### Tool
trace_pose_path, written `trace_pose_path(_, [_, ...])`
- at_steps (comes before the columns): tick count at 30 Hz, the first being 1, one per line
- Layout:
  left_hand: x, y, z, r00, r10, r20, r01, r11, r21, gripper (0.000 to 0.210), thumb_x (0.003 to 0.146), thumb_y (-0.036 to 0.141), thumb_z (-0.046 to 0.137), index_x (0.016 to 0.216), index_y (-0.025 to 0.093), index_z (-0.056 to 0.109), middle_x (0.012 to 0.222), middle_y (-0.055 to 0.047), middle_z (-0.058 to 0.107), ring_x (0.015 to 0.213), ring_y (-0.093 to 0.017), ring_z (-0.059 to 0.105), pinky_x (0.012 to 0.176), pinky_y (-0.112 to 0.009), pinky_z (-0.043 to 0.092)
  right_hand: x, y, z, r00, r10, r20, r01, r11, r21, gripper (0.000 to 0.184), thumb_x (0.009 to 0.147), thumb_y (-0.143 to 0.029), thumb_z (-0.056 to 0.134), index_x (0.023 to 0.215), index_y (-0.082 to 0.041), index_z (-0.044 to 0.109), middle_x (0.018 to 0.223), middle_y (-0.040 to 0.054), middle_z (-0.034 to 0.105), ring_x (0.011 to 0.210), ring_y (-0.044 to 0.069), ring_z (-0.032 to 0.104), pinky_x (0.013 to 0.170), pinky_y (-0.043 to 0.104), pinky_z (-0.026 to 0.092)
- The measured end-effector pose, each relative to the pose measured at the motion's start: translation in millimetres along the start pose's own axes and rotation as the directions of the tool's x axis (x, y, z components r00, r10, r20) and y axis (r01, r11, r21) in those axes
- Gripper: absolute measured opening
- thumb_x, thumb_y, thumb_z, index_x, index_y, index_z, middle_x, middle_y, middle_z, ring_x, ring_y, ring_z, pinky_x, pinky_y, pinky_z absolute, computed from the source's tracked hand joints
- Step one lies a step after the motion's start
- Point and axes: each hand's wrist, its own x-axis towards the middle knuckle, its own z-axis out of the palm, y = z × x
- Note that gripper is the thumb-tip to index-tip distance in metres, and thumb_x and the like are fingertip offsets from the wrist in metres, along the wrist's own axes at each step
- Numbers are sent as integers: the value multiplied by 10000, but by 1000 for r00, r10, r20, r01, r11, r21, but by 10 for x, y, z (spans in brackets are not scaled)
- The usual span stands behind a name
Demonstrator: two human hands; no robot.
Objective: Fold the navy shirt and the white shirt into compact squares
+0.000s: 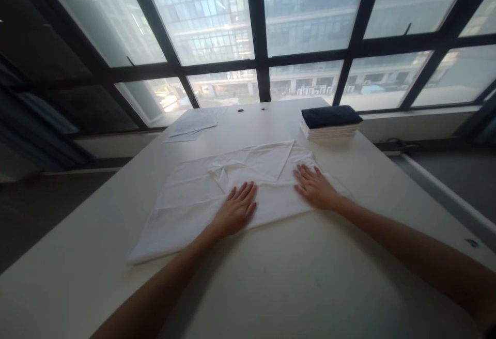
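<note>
A white cloth garment (189, 189), partly folded, lies across the middle of the table. Its layers overlap, with a slanted folded edge and some wrinkles near the centre. My left hand (237, 209) rests flat on its near middle part, fingers stretched forward. Further right, my right hand (314, 186) lies palm down on the garment's right end, fingers slightly spread over bunched fabric. Neither hand grips the cloth. The exact kind of garment cannot be made out.
A stack of folded white cloths (331, 131) with a dark folded cloth (331, 116) on top stands at the table's back right. Papers (194, 123) lie at the back left. The white table (271, 282) reaches toward large framed windows (302, 13).
</note>
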Motion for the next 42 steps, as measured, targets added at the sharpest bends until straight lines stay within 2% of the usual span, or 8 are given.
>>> trace_pose_path(7, [-138, -210, -60, 994, -102, 31, 102, 995, 25, 575, 1076, 502, 203, 1612, 305, 266, 1667, -26, 241, 1551, -270, 173, 1225, -557, 226, -120, 349, 7, 994, 112, -9, -113, 993, -45, 612, 1042, -432, 267, 1589, -167, 334, 1661, 124, 244, 1545, 276, 191, 1217, 587, 201])
trace_pose_path(14, [-1033, -1011, -146, 959, -284, 2, 284, 957, 51, 583, 1071, 488, 169, 1588, 286, 346, 1653, -68, 278, 1546, -284, 195, 1212, -553, 240, -246, 330, -4, 996, 77, -45, -77, 997, 0, 578, 1040, -341, 241, 1577, -164, 362, 1645, 148, 289, 1501, 301, 313, 1164, 597, 317])
trace_pose_path(19, [-1649, -1188, -142, 926, -377, -10, 376, 919, 121, 633, 1053, 502, 163, 1602, 233, 326, 1657, -106, 266, 1542, -325, 198, 1192, -575, 263, -468, 284, -24, 994, 59, -88, -61, 998, -28, 569, 1038, -304, 252, 1590, -191, 335, 1625, 145, 344, 1495, 297, 322, 1164, 598, 302])
trace_pose_path(24, [-1882, -1375, -186, 908, -418, 33, 410, 902, 133, 654, 1042, 522, 164, 1609, 227, 302, 1656, -122, 274, 1539, -326, 215, 1158, -606, 303, -601, 271, -47, 996, 45, -82, -49, 998, -43, 552, 1043, -298, 247, 1569, -181, 369, 1612, 160, 369, 1492, 308, 328, 1163, 635, 265])
trace_pose_path(28, [-1636, -1878, -376, 855, -515, -56, 518, 851, 83, 750, 999, 578, 173, 1514, 114, 459, 1563, -180, 442, 1490, -338, 341, 1159, -556, 345, -350, 373, -170, 985, 63, -157, -63, 998, 6, 540, 1039, -334, 310, 1537, -158, 420, 1587, 177, 409, 1493, 329, 324, 1163, 644, 262])
trace_pose_path(32, [-1036, -2397, -599, 839, -522, -155, 523, 852, -37, 762, 930, 619, 326, 1408, 65, 539, 1467, -190, 555, 1372, -318, 513, 1160, -447, 384, 312, 509, -319, 977, 13, -214, 20, 989, 148, 514, 990, -292, 449, 1470, -120, 512, 1496, 172, 532, 1426, 293, 444, 1173, 496, 359])
trace_pose_path(37, [-234, -2706, -640, 831, -545, -113, 533, 837, -122, 746, 875, 622, 460, 1342, 51, 575, 1408, -212, 597, 1341, -301, 540, 1158, -403, 366, 1239, 647, -236, 997, 17, -79, -1, 982, 190, 481, 945, -189, 517, 1410, -74, 563, 1414, 182, 605, 1324, 263, 558, 1144, 407, 410])
trace_pose_path(42, [226, -2949, -532, 868, -495, -37, 488, 865, -117, 636, 766, 629, 597, 1157, 137, 695, 1229, -165, 701, 1187, -286, 622, 1027, -350, 459, 1797, 827, -12, 999, -7, 48, 1, 991, 132, 490, 902, -172, 607, 1384, -87, 595, 1384, 191, 627, 1290, 278, 588, 1109, 398, 435])
